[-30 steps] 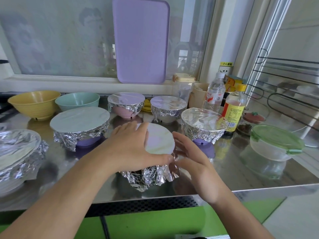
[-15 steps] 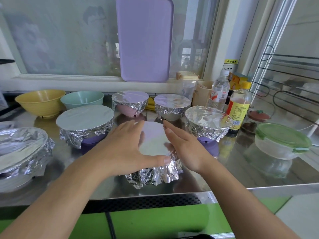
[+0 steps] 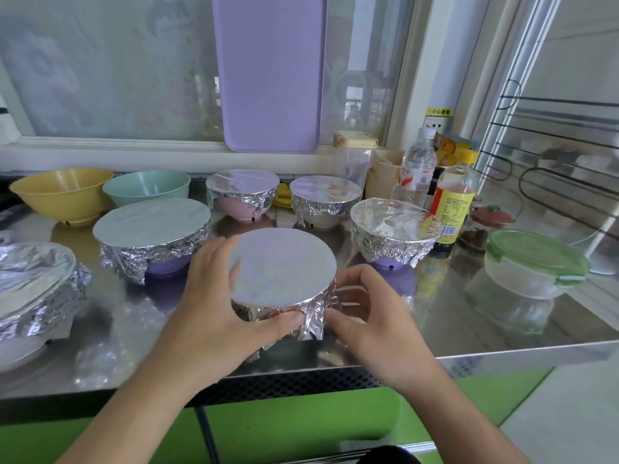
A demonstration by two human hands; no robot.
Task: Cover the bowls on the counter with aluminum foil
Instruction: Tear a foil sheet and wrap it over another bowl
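**Head view: both hands wrap foil around the nearest bowl**

Head camera looks down at two hands working on one foil-covered bowl [image 3: 283, 269] near the front edge of the steel table [image 3: 435, 316]. The left hand [image 3: 214, 306] curls round the bowl's left side, thumb pressing the crumpled foil skirt at the front. The right hand [image 3: 371, 316] cups the right side, its fingers [image 3: 355, 274] curled against the foil below the rim and its thumb pinching the loose flap. The foil top is stretched flat and smooth.

Around it stand other foil-covered bowls: a wide purple bowl [image 3: 152, 234] to the left, another purple bowl [image 3: 395, 231] to the right, a pink bowl [image 3: 243, 197] and a pale bowl [image 3: 325, 202] behind. A larger foil-wrapped dish [image 3: 33, 283] sits at the far left edge. Two bowls stay bare at the back left: a yellow bowl [image 3: 62, 192] and a green bowl [image 3: 147, 187].

At the right are a water bottle [image 3: 417, 169], a yellow-capped bottle [image 3: 452, 202] and a clear container with a green lid [image 3: 536, 262]. A lilac cutting board [image 3: 269, 72] leans against the window.
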